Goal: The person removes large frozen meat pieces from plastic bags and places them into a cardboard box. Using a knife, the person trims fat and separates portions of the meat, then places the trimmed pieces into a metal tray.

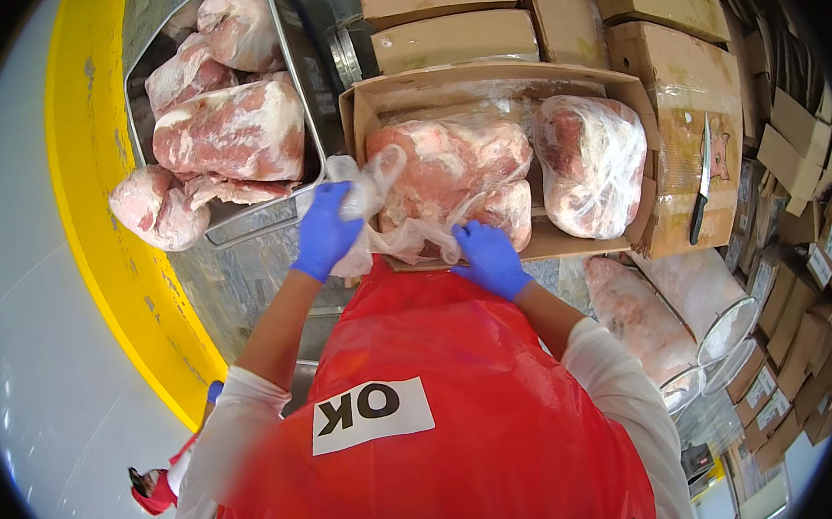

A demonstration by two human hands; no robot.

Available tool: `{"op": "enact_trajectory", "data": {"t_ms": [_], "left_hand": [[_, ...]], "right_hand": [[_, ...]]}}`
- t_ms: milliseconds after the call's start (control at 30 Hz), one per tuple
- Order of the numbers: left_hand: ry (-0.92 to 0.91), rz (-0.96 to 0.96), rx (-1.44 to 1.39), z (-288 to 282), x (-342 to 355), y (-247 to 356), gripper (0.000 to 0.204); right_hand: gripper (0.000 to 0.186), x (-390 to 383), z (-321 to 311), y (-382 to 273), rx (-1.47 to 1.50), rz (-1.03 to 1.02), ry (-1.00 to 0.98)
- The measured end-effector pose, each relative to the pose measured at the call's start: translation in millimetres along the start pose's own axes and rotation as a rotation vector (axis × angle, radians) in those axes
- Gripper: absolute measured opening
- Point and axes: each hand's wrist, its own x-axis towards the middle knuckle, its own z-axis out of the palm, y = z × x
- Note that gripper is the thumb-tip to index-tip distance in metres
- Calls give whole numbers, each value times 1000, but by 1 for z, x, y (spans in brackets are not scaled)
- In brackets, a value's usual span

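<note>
Vantage: I view the site remotely from the head camera, clock centred on the picture.
Left hand: at 9 to 10 o'clock, the blue-gloved left hand (328, 229) is closed around bunched clear film (367, 196).
Right hand: at 3 o'clock, the right hand (493, 258), also in a blue glove, is partly curled at the box's near rim, fingertips against the film; I cannot tell whether it grips it.
Film: lies over the near left part of the meat (462, 157) and reaches to both hands.
Meat: at 12 to 1 o'clock, pink with pale fat, inside the open box (506, 70).
Wrapped cut: at 2 o'clock in the same box, the wrapped cut (591, 166) sits covered in clear plastic, just beside the meat.
Tray: at 10 o'clock, a metal tray (297, 73) holds several bare cuts (232, 136); one juts past the near left corner.
Knife: between 2 and 3 o'clock, the knife (703, 178) rests on a closed carton (679, 85), black handle towards the wearer.
Long cuts: between 3 and 4 o'clock, long cuts (640, 304) lie near round rims.
Apron: red, at 6 o'clock, the apron (448, 358) bears a white label.
Co-worker: between 7 and 8 o'clock, a co-worker (159, 487) in red stands well apart, beyond a yellow strip (92, 208).
</note>
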Motion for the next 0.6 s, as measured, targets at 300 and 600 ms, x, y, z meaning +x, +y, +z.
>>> {"op": "enact_trajectory", "data": {"t_ms": [300, 600], "left_hand": [[-166, 248, 335, 69, 6, 89, 96], [-217, 91, -55, 111, 19, 29, 29]], "right_hand": [[26, 65, 5, 5, 523, 320, -168], [27, 9, -34, 59, 328, 202, 243]]}}
